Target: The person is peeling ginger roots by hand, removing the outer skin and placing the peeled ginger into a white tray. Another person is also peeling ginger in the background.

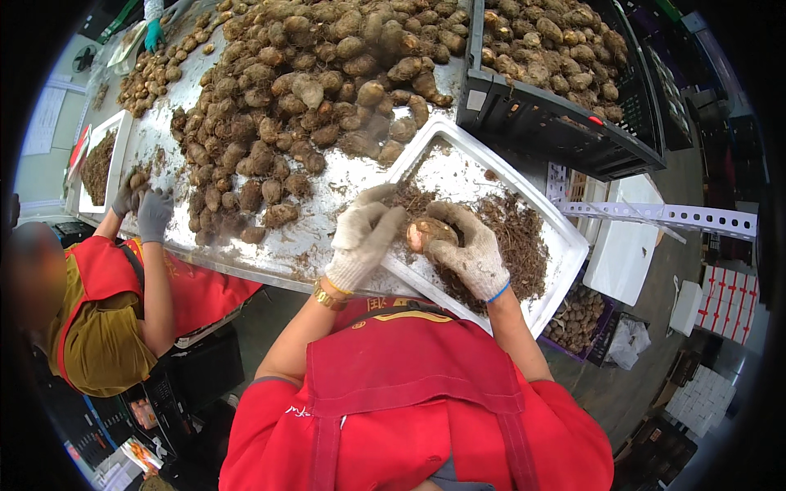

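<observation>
My right hand (470,248), in a knitted work glove with a blue cuff edge, grips a brown taro corm (424,235). One end of this corm is pale and pinkish, and it points toward my left hand. My left hand (365,236), gloved in white with a gold watch at the wrist, is just left of the corm, slightly blurred. Its fingers are apart, and I see nothing in them. Beneath my right hand lies a white foam tray (556,228) holding loose brown root fibres and dirt (522,230). A large heap of hairy taro corms (325,80) covers the metal table (331,175) ahead.
A black plastic crate (552,126) full of corms stands beyond the tray. At left, a co-worker's gloved hands (147,205) hold a corm near another white tray (120,162). A teal-gloved hand (153,35) is at the far left. A perforated metal bar (663,216) juts out right.
</observation>
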Motion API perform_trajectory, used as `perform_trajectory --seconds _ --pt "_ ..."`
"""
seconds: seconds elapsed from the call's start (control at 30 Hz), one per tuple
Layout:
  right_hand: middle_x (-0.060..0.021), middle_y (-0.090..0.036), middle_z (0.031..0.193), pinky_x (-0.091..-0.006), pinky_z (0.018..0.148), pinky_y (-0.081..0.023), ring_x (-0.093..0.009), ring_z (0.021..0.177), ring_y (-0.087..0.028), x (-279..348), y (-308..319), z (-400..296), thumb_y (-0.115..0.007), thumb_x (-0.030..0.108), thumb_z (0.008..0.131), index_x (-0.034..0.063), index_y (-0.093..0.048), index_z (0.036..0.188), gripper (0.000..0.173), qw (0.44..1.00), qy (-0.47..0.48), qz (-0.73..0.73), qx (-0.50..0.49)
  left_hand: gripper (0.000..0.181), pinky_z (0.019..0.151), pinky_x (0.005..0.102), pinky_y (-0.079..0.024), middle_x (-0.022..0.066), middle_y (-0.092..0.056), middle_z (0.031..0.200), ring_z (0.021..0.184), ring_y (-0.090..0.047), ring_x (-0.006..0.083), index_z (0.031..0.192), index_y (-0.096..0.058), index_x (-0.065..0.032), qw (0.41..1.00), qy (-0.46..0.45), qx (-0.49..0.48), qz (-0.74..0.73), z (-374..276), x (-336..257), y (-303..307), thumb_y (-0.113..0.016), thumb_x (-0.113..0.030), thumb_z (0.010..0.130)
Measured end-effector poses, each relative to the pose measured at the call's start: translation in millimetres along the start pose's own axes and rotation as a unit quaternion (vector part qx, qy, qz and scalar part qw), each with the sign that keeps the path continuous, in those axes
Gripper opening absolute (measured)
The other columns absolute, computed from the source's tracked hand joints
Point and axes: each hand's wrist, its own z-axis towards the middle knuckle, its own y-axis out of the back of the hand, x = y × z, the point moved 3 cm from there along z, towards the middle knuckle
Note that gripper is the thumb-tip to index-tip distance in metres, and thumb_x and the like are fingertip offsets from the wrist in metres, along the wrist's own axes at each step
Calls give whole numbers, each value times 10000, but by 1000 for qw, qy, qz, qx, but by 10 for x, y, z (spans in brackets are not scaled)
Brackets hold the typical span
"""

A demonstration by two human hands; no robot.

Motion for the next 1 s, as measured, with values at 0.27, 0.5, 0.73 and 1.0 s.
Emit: perform_trajectory --seconds 0.27,0.5,0.73,1.0 --pt "-177 -607 1163 -391 959 -462 -324 1095 -590 16 -194 42 -745 170 753 47 -652 1132 409 984 112 -132 -51 564 848 398 -568 128 -599 1163 993 -638 236 1286 -487 -62 642 262 121 -710 -177 -59 -398 -327 -526 1010" --pt "-128 -605 1138 -307 913 -489 -205 1057 -602 94 -337 98 -692 103 848 -41 -634 1159 348 983 150 -101 -37 466 732 336 -577 93 -604 1053 870 -637 184 1256 -470 -40 764 346 -34 -544 -168 -160 -189 -404 -433 1015" --pt "-102 -601 1134 -278 836 -547 -197 1018 -630 -144 -459 103 -615 26 896 -38 -655 1109 227 991 118 39 -50 413 575 188 -523 -10 -610 760 669 -610 63 981 -610 -67 865 227 -91 -439 -281 198 -209 -539 -473 957" --pt "-162 -665 899 -404 785 -506 -326 871 -637 48 -375 208 -593 174 893 25 -687 928 179 923 155 -301 -183 611 785 347 -551 167 -587 1156 951 -644 285 1422 -262 -95 955 96 46 -278 -264 1356 -307 -588 -166 910"
